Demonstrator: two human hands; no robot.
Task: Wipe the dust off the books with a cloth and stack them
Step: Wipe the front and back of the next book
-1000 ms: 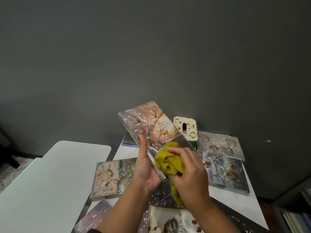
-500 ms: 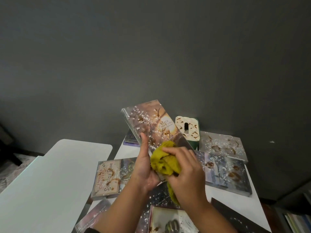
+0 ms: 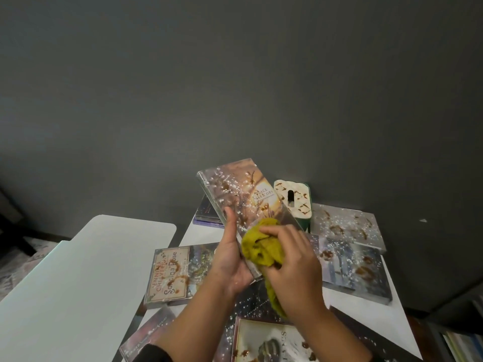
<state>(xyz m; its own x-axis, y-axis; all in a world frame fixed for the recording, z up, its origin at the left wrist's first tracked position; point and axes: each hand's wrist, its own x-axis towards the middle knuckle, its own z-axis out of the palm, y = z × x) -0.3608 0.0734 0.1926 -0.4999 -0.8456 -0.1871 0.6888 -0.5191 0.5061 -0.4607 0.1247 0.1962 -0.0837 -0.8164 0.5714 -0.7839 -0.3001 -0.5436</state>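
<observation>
Gripping a dusty book point(image 3: 235, 194), left hand point(image 3: 230, 259); right hand point(image 3: 292, 265) seemingly clamps cloth point(image 3: 258, 246)

The held book point(image 3: 240, 197) has a cover label reading roughly "PEACE WARRIORS", partly speckled over. The book at left point(image 3: 172, 275) reads "JENNIFER CHIAVERINI" and "Sonoma Rose". Other covers' lettering is illegible.

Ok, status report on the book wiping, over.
Left hand holds speckled paperback book tilted up. Right hand presses crumpled yellow cloth on its cover. Nothing in the way.
</observation>
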